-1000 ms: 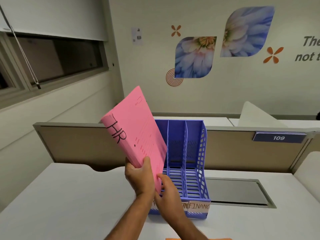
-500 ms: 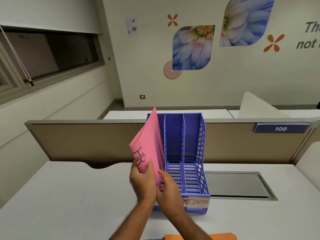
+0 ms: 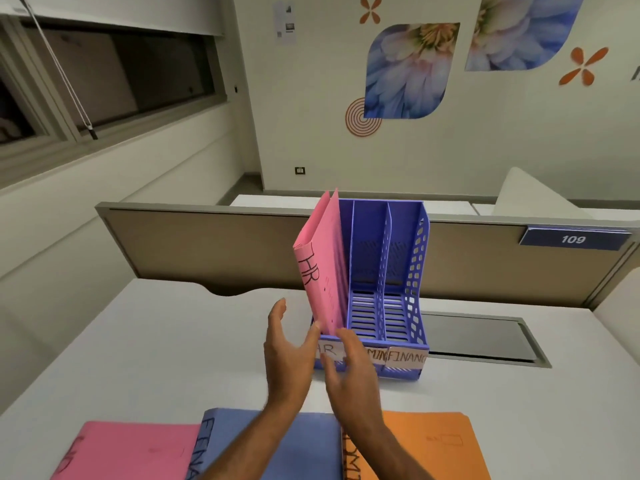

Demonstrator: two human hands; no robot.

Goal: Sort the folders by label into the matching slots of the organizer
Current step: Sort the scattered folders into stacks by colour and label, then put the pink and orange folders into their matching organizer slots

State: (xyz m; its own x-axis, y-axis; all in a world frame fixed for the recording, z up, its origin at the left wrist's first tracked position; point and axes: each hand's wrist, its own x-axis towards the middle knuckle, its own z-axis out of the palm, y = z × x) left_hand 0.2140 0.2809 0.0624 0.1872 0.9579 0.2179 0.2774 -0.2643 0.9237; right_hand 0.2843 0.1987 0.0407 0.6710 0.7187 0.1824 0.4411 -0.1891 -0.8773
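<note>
Pink HR folder (image 3: 323,271) stands tilted in leftmost slot of organizer (image 3: 415,271), just beyond both grips, matching HR label (image 3: 328,350). Left grip (image 3: 285,355), right grip (image 3: 353,372): fingers spread, holding nothing, near folder foot, likely steadying lean. Unsorted folders (image 3: 311,452) lie behind grips on desk (image 3: 138,341).

Pink HR folder (image 3: 323,265) stands tilted in purple organizer's (image 3: 414,271) leftmost slot.

Matt pink paper folder (image 3: 323,261); perforated blue plastic organizer (image 3: 414,271).
</note>
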